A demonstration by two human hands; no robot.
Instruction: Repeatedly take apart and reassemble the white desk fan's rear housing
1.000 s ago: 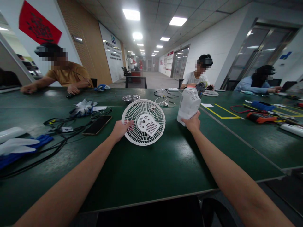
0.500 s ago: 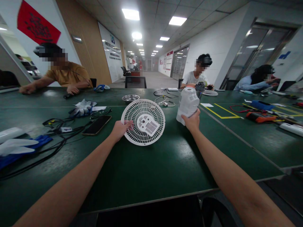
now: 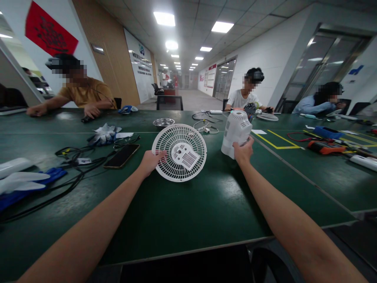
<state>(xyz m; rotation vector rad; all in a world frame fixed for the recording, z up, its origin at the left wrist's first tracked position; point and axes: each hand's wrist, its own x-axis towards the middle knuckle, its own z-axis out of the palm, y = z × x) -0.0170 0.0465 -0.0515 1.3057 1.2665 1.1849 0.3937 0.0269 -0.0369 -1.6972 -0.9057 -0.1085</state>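
Observation:
My left hand [image 3: 151, 162] is closed on the left rim of a round white fan grille [image 3: 198, 146], thumb over the bars. The grille is tilted up, showing its slotted centre plate with small holes. To its right, my right hand [image 3: 244, 151] grips the lower right side of a white plastic fan housing [image 3: 232, 135]. Vent slots run round the upper end of the housing, which stands roughly upright, leaning a little. Whether its base touches the table cannot be made out. The fingers behind both parts are hidden.
On the green table [image 3: 182, 220] lie a phone [image 3: 121, 156], gloves [image 3: 103, 134], black cables [image 3: 75, 173] and a metal bowl [image 3: 163, 122]. A multimeter [image 3: 325, 147] and yellow tape marks [image 3: 287, 147] are at right. Several people sit around, one [image 3: 246, 96] beyond the housing.
My right hand has shifted its hold slightly up and to the right on the housing, which has turned a little. The grille and my left hand stay nearly the same.

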